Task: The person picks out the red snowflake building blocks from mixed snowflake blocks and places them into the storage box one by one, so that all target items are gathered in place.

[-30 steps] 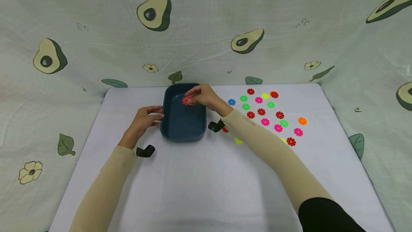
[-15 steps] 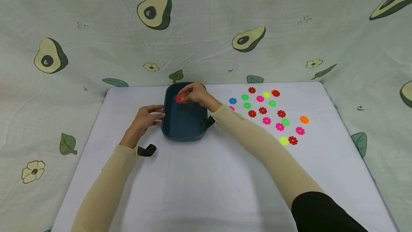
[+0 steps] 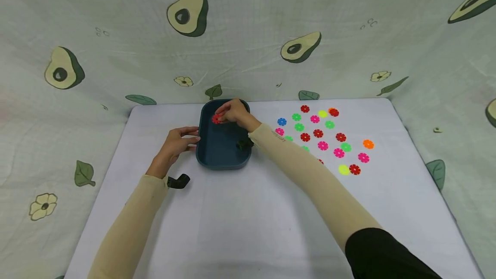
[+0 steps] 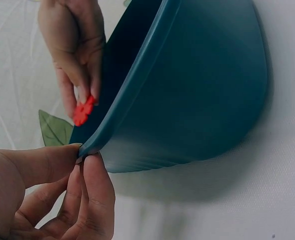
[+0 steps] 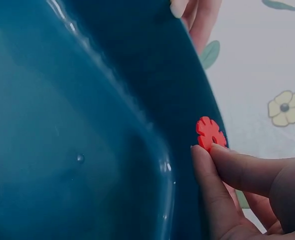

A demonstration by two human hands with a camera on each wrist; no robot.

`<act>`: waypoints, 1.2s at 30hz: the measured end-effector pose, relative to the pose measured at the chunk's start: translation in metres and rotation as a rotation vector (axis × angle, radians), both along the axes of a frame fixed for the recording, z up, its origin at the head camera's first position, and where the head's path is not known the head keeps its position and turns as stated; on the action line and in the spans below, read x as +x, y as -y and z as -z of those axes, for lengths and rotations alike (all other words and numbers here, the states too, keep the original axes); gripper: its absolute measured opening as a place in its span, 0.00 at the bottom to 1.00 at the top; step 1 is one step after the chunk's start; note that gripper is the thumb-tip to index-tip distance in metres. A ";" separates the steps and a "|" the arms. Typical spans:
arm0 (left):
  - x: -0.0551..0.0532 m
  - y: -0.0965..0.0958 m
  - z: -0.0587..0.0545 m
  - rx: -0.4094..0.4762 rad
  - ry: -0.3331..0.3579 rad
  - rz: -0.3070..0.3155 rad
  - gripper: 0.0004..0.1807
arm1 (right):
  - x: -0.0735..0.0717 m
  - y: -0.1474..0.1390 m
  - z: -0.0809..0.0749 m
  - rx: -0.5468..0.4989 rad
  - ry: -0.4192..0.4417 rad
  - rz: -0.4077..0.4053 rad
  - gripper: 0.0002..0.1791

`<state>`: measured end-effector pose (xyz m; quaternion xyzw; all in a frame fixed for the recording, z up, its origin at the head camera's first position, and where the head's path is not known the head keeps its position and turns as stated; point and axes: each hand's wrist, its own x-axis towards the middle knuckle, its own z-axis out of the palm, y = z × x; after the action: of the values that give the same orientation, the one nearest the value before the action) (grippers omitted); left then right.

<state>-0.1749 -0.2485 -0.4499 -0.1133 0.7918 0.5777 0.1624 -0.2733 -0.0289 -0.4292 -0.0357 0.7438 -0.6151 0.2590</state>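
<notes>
A dark blue rectangular basin (image 3: pixel 224 152) with rounded corners stands near the back of the table. My left hand (image 3: pixel 178 144) pinches its left rim between thumb and fingers, as the left wrist view shows up close. Over the far part of the basin, my right hand (image 3: pixel 234 113) pinches a red notched plastic disc (image 5: pixel 208 132), shaped like a flower, between thumb and index finger. In the right wrist view the disc overlaps the basin's inner wall, and the basin floor (image 5: pixel 62 125) there is bare.
Several flat notched discs in red, pink, green, yellow, orange and blue lie scattered on the table's right, among them a blue disc (image 3: pixel 281 122) and an orange disc (image 3: pixel 368 144). A printed cloth (image 3: pixel 248 33) hangs behind the white table (image 3: pixel 232 227).
My right hand has moved left and slightly farther over the basin with the red disc, then stayed nearly still. The left hand keeps its grip on the rim.
</notes>
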 end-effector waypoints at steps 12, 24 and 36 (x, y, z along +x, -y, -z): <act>0.003 -0.001 0.001 0.006 -0.001 -0.004 0.30 | -0.007 0.008 0.016 0.101 -0.019 0.021 0.18; 0.004 -0.001 0.002 0.018 -0.005 -0.010 0.30 | -0.004 0.018 0.030 0.161 -0.077 0.019 0.17; 0.003 -0.002 -0.001 0.027 -0.006 -0.009 0.29 | -0.011 0.018 0.042 0.233 -0.177 0.024 0.17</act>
<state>-0.1714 -0.2469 -0.4491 -0.1129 0.7840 0.5893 0.1589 -0.2840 -0.0467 -0.4710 -0.0507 0.8305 -0.5220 0.1876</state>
